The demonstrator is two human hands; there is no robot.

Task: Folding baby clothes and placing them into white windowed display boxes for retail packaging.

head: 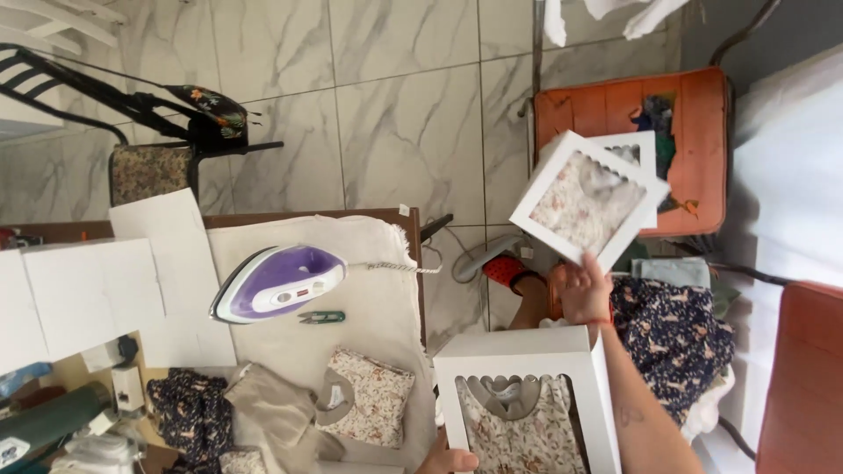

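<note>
My right hand [587, 290] is raised over the gap between the table and the orange chair [694, 114], fingers pinched on the lower corner of a white windowed gift box [587, 200], so that box hangs in the air above the marble-tiled floor [386, 105] with open room on its left. The box is flat, square cardboard with a scalloped clear window showing floral fabric; it sits tilted like a diamond, one corner pointing down at my hand, its face turned toward me. Just behind it I see a second white box [637, 151] over the chair. My left hand [446, 460] shows only at the bottom edge, touching a larger windowed box [525, 395] with a floral garment inside; I cannot tell its grip. On the cloth-covered table [369, 298] lie a purple-and-white iron [277, 283], nose pointing left, small green snips [320, 317] and a folded floral garment [367, 397], near the table's right edge.
</note>
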